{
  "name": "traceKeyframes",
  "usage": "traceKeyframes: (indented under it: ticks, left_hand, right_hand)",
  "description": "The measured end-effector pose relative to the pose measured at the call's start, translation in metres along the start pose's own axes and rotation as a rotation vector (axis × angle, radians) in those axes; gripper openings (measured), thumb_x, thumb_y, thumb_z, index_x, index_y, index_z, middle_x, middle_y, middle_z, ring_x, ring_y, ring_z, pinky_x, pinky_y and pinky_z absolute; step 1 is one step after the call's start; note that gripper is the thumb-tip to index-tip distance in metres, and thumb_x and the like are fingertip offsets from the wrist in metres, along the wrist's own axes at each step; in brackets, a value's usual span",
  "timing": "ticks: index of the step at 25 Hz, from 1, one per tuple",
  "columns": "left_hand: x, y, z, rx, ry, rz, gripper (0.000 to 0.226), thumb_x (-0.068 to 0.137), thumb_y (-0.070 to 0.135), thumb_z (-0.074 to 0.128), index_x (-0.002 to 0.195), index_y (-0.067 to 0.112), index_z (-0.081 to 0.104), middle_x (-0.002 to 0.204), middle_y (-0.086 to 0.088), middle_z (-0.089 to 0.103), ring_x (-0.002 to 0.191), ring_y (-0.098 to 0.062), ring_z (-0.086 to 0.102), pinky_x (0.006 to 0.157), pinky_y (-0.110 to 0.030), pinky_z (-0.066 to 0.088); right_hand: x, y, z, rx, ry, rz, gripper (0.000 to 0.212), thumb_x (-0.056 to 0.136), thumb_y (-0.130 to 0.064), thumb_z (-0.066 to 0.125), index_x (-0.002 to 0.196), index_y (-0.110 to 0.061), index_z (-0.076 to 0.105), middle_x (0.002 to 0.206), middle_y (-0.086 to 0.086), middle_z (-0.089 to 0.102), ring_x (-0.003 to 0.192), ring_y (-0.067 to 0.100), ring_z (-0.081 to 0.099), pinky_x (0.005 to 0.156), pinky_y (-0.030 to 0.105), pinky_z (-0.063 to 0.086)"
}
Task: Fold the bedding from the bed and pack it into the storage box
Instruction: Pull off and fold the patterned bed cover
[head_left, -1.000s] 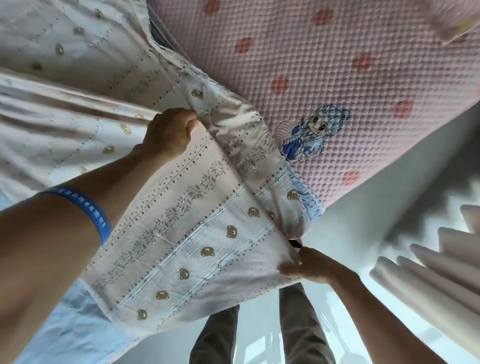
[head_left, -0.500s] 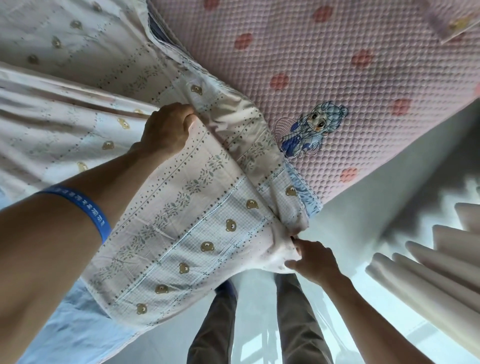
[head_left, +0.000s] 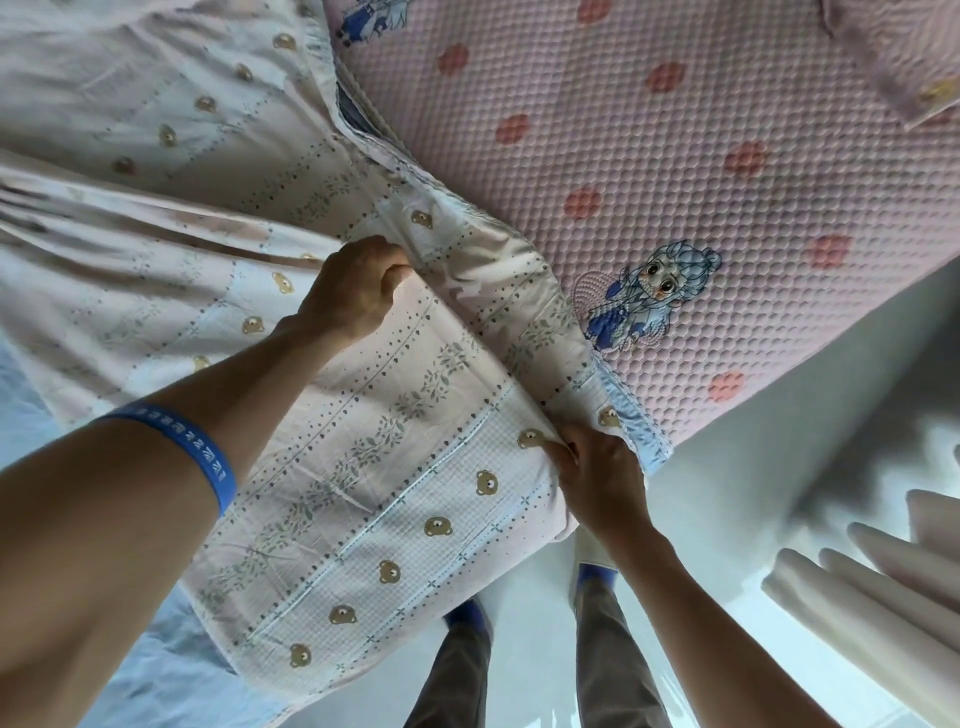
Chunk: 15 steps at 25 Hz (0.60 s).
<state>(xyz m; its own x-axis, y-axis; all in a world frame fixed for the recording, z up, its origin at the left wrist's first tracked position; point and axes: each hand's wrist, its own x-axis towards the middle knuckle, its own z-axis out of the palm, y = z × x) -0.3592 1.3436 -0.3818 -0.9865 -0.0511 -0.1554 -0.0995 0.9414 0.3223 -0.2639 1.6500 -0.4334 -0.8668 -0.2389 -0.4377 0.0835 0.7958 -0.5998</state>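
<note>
I see my left hand (head_left: 353, 291) gripping a fold of the bear-print bedding (head_left: 374, 467) on the bed, beside the pink mattress pad (head_left: 701, 182). My right hand (head_left: 597, 478) pinches its corner nearer the pad's edge. I'd keep both edges taut and aligned.

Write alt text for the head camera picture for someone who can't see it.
Seen from above, a person's two hands grip a folded, bear-print quilt at a bed's edge: the left hand clutches the far fold, the right hand pinches the near corner. A pink quilted mattress pad with cartoon figures lies beyond; a blue wristband circles the left forearm.
</note>
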Motion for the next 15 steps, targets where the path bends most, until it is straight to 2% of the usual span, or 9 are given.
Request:
traceKeyframes:
  ticks: [3, 6, 9, 11, 12, 13, 14, 15]
  left_hand:
    - [0.016, 0.013, 0.000, -0.001, 0.033, 0.067, 0.016, 0.096, 0.010, 0.055, 0.084, 0.001, 0.063, 0.082, -0.012, 0.059, 0.077, -0.026, 0.053, 0.066, -0.030, 0.036]
    - [0.055, 0.043, 0.001, -0.024, 0.068, 0.152, 0.015, 0.095, 0.008, 0.054, 0.084, 0.001, 0.063, 0.083, -0.012, 0.060, 0.076, -0.018, 0.048, 0.068, -0.027, 0.035]
    - [0.088, 0.061, 0.010, -0.014, 0.001, 0.162, 0.014, 0.095, 0.009, 0.056, 0.086, 0.001, 0.063, 0.087, -0.013, 0.062, 0.079, -0.022, 0.054, 0.068, -0.028, 0.040]
    - [0.087, 0.054, 0.013, 0.030, -0.088, 0.111, 0.010, 0.092, 0.012, 0.062, 0.087, 0.003, 0.064, 0.091, -0.012, 0.064, 0.083, -0.027, 0.059, 0.070, -0.033, 0.046]
    - [0.083, 0.049, 0.011, 0.057, -0.130, 0.070, 0.008, 0.089, 0.012, 0.065, 0.092, 0.004, 0.065, 0.095, -0.012, 0.065, 0.088, -0.030, 0.061, 0.074, -0.035, 0.047]
    - [0.077, 0.042, 0.007, 0.081, -0.154, 0.018, 0.011, 0.088, 0.010, 0.065, 0.099, 0.007, 0.066, 0.102, -0.013, 0.066, 0.094, -0.031, 0.062, 0.079, -0.036, 0.048]
    - [0.072, 0.036, 0.002, 0.104, -0.173, -0.044, 0.019, 0.089, 0.005, 0.061, 0.106, 0.008, 0.066, 0.109, -0.014, 0.066, 0.101, -0.032, 0.062, 0.083, -0.036, 0.048]
    - [0.068, 0.031, -0.002, 0.122, -0.187, -0.089, 0.025, 0.090, 0.000, 0.057, 0.111, 0.009, 0.066, 0.115, -0.014, 0.066, 0.105, -0.033, 0.061, 0.087, -0.035, 0.047]
  right_hand:
    - [0.002, 0.012, -0.009, 0.162, 0.058, 0.060, 0.018, 0.095, -0.035, 0.060, 0.093, -0.019, 0.067, 0.090, 0.004, 0.071, 0.083, 0.028, 0.065, 0.069, 0.032, 0.046]
    - [0.008, 0.019, -0.026, 0.239, 0.097, 0.127, 0.016, 0.096, -0.031, 0.059, 0.094, -0.016, 0.066, 0.086, 0.003, 0.071, 0.076, 0.024, 0.061, 0.066, 0.027, 0.038]
    - [0.033, 0.027, -0.046, 0.267, 0.119, 0.172, 0.018, 0.095, -0.031, 0.060, 0.082, -0.018, 0.062, 0.069, -0.005, 0.062, 0.070, 0.021, 0.059, 0.056, 0.023, 0.035]
    - [0.038, 0.035, -0.055, 0.311, -0.030, 0.107, 0.019, 0.094, -0.036, 0.061, 0.079, -0.025, 0.059, 0.067, -0.014, 0.061, 0.066, 0.008, 0.057, 0.056, 0.014, 0.036]
    - [0.033, 0.041, -0.057, 0.303, -0.165, 0.078, 0.014, 0.093, -0.040, 0.061, 0.088, -0.028, 0.063, 0.078, -0.017, 0.066, 0.073, 0.003, 0.059, 0.062, 0.014, 0.040]
    - [0.026, 0.050, -0.058, 0.272, -0.310, 0.067, 0.017, 0.092, -0.044, 0.061, 0.101, -0.031, 0.065, 0.093, -0.019, 0.067, 0.083, 0.003, 0.060, 0.070, 0.017, 0.044]
    - [0.017, 0.060, -0.061, 0.191, -0.417, 0.068, 0.019, 0.092, -0.047, 0.061, 0.103, -0.032, 0.066, 0.099, -0.016, 0.066, 0.089, 0.006, 0.060, 0.074, 0.019, 0.044]
    - [0.012, 0.072, -0.067, 0.120, -0.460, 0.081, 0.021, 0.092, -0.050, 0.059, 0.088, -0.030, 0.065, 0.092, -0.011, 0.066, 0.087, 0.012, 0.059, 0.070, 0.018, 0.042]
